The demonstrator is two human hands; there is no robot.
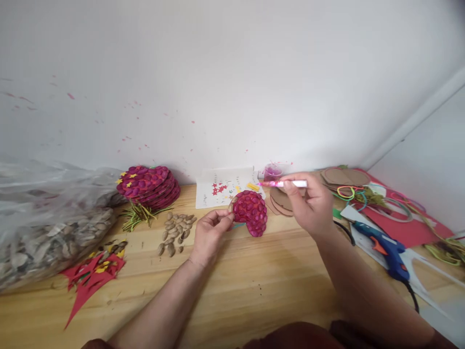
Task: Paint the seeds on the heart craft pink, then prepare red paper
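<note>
My left hand pinches the edge of a round disc covered in magenta-painted seeds, holding it just above the wooden table. My right hand is closed on a white paintbrush with a pink tip, held level above and to the right of the disc. The brush tip points toward a small cup of pink paint by the wall.
A stack of finished magenta discs sits at the back left, loose seeds lie beside my left hand, and a plastic bag of seeds fills the far left. Brown cardboard circles, a blue glue gun and red paper scraps lie around.
</note>
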